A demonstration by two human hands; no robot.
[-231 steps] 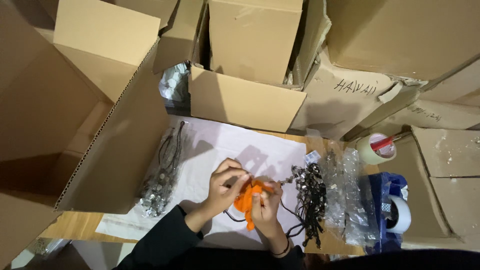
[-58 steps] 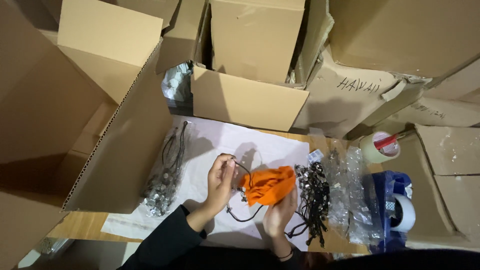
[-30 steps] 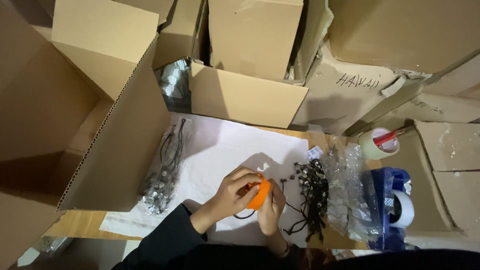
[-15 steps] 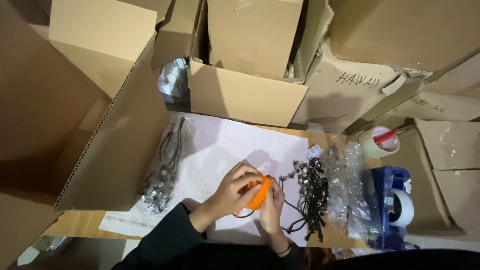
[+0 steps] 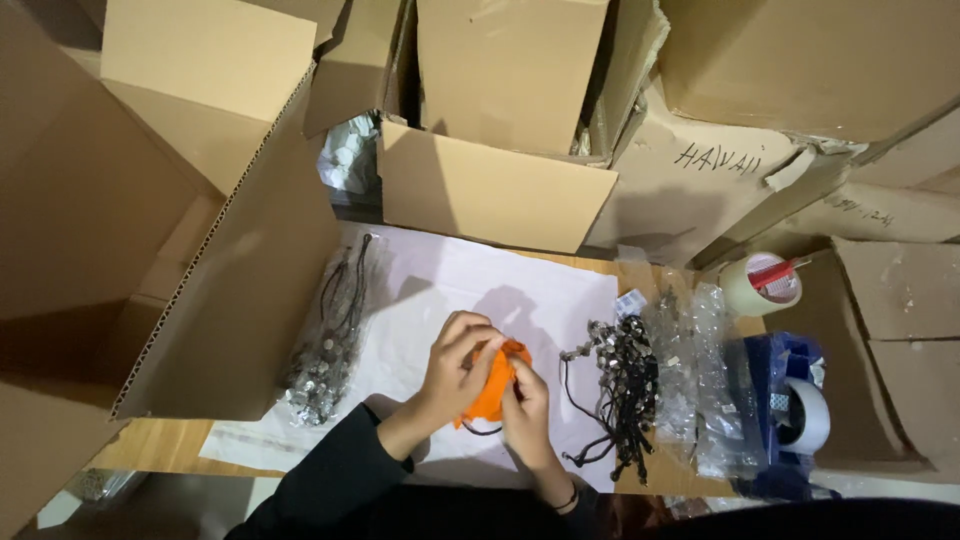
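Large box flap point(image 5: 230, 300): a big open cardboard carton fills the left side, its flap slanting down over the left edge of the white sheet.
Left pile point(image 5: 330, 350): dark cords with silvery pieces, lying on the sheet just beside that flap.
White sheet point(image 5: 500, 290): spread over the wooden table point(image 5: 160, 445), under both hands and the left pile.
Left hand point(image 5: 455, 365): fingers curled over the top and left side of the orange pouch, gripping it; a dark sleeve covers the forearm.
Orange pouch point(image 5: 493, 380): small cloth bag held between the two hands, just above the middle of the sheet; a thin dark cord point(image 5: 480, 430) hangs out below it.
Right hand point(image 5: 525, 400): pressed against the right side of the pouch, fingertips pinching at its edge; whether they also hold the cord I cannot tell, as the fingers hide it. A dark band sits at the wrist.
Right pile point(image 5: 620, 385): more dark cords with shiny pieces, at the right edge of the sheet, near the right hand but apart from it.
Clear bags point(image 5: 695, 380): crinkled plastic packets just right of that pile.
Tape roll point(image 5: 760, 285): pale roll farther back on the right.
Blue dispenser point(image 5: 790, 420): holds a white tape roll, at the far right.
Back boxes point(image 5: 500, 190): stacked cardboard cartons behind the sheet.
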